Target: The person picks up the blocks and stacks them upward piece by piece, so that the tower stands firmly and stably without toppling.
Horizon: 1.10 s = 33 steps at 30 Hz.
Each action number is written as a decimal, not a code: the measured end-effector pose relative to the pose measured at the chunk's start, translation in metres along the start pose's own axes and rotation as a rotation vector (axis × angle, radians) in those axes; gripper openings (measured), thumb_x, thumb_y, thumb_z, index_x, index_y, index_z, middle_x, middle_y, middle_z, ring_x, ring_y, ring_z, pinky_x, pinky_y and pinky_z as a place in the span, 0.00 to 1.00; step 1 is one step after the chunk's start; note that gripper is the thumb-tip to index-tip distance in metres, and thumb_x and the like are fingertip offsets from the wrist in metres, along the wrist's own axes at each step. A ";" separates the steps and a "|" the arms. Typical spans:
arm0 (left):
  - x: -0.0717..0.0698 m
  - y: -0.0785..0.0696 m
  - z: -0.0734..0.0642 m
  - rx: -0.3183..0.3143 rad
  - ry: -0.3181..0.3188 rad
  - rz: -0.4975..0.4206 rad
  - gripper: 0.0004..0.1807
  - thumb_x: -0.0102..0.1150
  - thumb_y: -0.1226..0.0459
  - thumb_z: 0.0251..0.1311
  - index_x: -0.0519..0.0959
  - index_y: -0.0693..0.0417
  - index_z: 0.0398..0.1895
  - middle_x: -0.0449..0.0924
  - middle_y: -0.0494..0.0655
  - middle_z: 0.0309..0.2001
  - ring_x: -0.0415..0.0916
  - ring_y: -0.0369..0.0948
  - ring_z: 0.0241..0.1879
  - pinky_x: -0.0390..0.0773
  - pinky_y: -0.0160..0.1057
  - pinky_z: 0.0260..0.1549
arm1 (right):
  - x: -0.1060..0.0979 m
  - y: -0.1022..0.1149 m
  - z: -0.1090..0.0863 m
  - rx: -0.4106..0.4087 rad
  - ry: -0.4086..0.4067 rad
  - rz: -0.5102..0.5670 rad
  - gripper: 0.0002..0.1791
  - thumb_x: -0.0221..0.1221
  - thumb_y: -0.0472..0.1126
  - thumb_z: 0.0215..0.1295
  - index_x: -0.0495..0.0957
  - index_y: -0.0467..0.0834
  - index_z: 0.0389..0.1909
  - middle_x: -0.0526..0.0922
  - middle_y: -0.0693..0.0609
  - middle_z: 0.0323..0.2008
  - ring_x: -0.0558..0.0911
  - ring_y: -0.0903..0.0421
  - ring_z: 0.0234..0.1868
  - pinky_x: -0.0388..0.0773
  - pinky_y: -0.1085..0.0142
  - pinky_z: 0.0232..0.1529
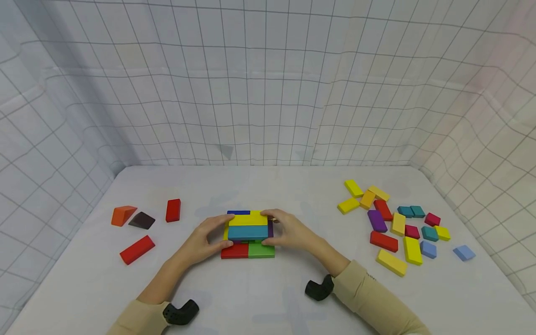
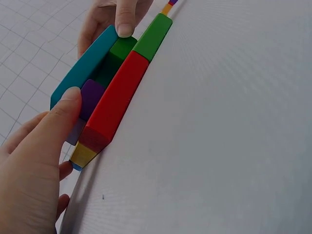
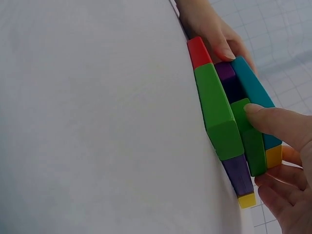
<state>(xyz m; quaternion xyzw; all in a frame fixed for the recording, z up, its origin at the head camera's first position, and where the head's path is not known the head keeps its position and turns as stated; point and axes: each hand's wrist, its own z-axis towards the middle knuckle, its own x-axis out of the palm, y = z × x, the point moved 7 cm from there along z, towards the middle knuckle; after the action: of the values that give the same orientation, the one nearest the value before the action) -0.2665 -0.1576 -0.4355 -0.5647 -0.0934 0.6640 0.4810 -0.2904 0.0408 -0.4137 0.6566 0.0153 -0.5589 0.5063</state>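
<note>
Head view shows a stack of blocks (image 1: 248, 226) near the middle of the tabletop (image 1: 268, 298), between two hands. The left hand (image 1: 204, 239) pinches its left end, thumb in front and fingers behind; the right hand (image 1: 292, 231) pinches the right end likewise. On top, a teal block (image 1: 248, 233) lies beside a yellow block (image 1: 248, 220). Beneath the teal one sit a purple block (image 2: 91, 99) and a dark green block (image 3: 253, 146), the right thumb touching the green. Below, a red block (image 1: 234, 251) and a light green block (image 1: 261, 251) meet end to end. Loose blocks (image 1: 412, 250) lie well apart at right; an orange block (image 1: 121, 216) lies at left
</note>
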 end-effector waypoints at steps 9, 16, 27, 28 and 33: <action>0.000 0.001 -0.001 -0.012 -0.002 0.001 0.34 0.66 0.58 0.50 0.66 0.46 0.63 0.68 0.49 0.61 0.63 0.48 0.59 0.66 0.58 0.55 | -0.047 -0.025 -0.020 0.031 -0.163 0.098 0.38 0.67 0.43 0.51 0.63 0.38 0.62 0.69 0.42 0.59 0.71 0.47 0.56 0.69 0.55 0.56; 0.000 0.002 -0.002 -0.006 -0.010 0.002 0.34 0.66 0.58 0.50 0.66 0.45 0.63 0.68 0.49 0.61 0.63 0.47 0.59 0.66 0.57 0.54 | -0.105 -0.092 -0.072 0.241 -0.424 0.053 0.32 0.64 0.40 0.55 0.64 0.35 0.60 0.69 0.36 0.56 0.70 0.42 0.55 0.67 0.49 0.56; 0.002 0.003 0.000 0.014 -0.005 0.007 0.35 0.65 0.58 0.51 0.65 0.44 0.64 0.67 0.48 0.61 0.63 0.47 0.59 0.65 0.57 0.55 | -0.130 -0.140 -0.123 0.481 -0.434 -0.235 0.30 0.65 0.42 0.54 0.69 0.33 0.56 0.68 0.34 0.54 0.66 0.38 0.56 0.65 0.44 0.56; 0.002 0.003 0.000 0.013 -0.005 0.008 0.35 0.65 0.58 0.51 0.65 0.44 0.64 0.67 0.48 0.61 0.63 0.47 0.60 0.65 0.57 0.55 | -0.131 -0.140 -0.123 0.475 -0.441 -0.244 0.30 0.65 0.43 0.53 0.70 0.33 0.55 0.69 0.34 0.54 0.65 0.38 0.55 0.64 0.44 0.56; 0.001 0.004 0.000 0.008 -0.007 0.013 0.35 0.65 0.57 0.51 0.65 0.43 0.64 0.67 0.48 0.62 0.63 0.47 0.60 0.66 0.57 0.55 | -0.128 -0.136 -0.119 0.449 -0.455 -0.285 0.29 0.67 0.45 0.51 0.73 0.34 0.51 0.72 0.34 0.51 0.65 0.37 0.53 0.62 0.41 0.54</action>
<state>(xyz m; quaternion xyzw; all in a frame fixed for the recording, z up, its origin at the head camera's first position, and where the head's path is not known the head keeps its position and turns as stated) -0.2682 -0.1585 -0.4390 -0.5609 -0.0888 0.6696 0.4787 -0.3329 0.2586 -0.4221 0.6016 -0.1298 -0.7452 0.2565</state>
